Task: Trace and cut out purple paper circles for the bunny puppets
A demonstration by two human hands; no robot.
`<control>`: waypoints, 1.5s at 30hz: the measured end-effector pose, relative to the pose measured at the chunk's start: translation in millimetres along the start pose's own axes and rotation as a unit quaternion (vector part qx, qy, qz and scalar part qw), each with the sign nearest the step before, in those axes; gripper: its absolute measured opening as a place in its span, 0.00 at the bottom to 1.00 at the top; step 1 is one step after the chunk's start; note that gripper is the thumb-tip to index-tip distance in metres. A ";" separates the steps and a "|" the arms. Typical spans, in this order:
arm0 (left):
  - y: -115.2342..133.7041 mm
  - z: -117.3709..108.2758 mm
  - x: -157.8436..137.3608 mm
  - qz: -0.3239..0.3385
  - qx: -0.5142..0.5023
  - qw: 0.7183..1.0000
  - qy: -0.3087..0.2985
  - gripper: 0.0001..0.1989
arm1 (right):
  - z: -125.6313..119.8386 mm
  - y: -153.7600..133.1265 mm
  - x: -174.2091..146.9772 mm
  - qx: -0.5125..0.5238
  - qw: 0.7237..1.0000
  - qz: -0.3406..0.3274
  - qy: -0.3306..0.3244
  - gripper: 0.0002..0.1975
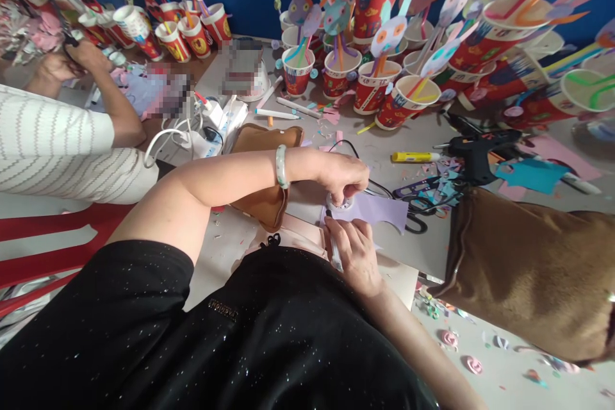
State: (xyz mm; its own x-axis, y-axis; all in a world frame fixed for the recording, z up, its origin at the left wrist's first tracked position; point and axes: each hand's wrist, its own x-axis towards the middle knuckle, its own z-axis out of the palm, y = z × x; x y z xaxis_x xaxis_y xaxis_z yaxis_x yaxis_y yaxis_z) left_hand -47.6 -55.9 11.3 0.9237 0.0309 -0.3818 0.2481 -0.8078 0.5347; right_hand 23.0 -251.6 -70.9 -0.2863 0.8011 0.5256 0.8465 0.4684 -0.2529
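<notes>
My left hand [343,174], a bangle on its wrist, is curled with the fingertips pressing down on a small round white piece [342,204], perhaps a tape roll. That piece lies on a sheet of light purple paper [387,211] with a curved cut in its right edge. Closed around a white marker with a dark tip [336,255], my right hand [358,256] rests at the paper's near edge. The marker's tip points up beside the round piece; whether it touches the paper I cannot tell.
Paper cups [369,86] with paper animals crowd the back. Scissors [416,221], a black glue gun [480,150], a yellow marker [416,157] and paper scraps lie right. Brown cushions [533,262] flank the work area. A co-worker's hands [79,64] are busy at left, near white cables [177,131].
</notes>
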 end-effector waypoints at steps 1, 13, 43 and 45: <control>0.7 0.0 0.1 -0.002 0.002 1.000 0.001 0.07 | 2.1 -0.2 1.4 0.003 1.000 0.005 -0.004 0.20; -0.8 0.6 1.2 -0.002 -0.006 1.000 -0.005 0.07 | -1.9 9.2 -13.4 0.038 0.999 0.005 0.010 0.20; -4.0 3.1 0.6 0.015 0.027 1.000 0.004 0.06 | -3.4 23.3 -27.0 0.014 0.993 0.041 0.108 0.20; -4.4 3.1 1.0 0.017 0.028 0.999 0.005 0.06 | -4.4 21.8 -25.9 0.016 0.994 0.034 0.105 0.20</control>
State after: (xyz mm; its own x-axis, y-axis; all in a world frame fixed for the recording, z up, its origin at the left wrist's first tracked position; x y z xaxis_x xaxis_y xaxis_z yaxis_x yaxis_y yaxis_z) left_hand -48.7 -54.1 6.2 0.9340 0.0084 -0.3573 0.2001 -0.8406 0.5033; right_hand 50.9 -263.8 -86.4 -0.1254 0.7373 0.6638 0.8449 0.4301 -0.3181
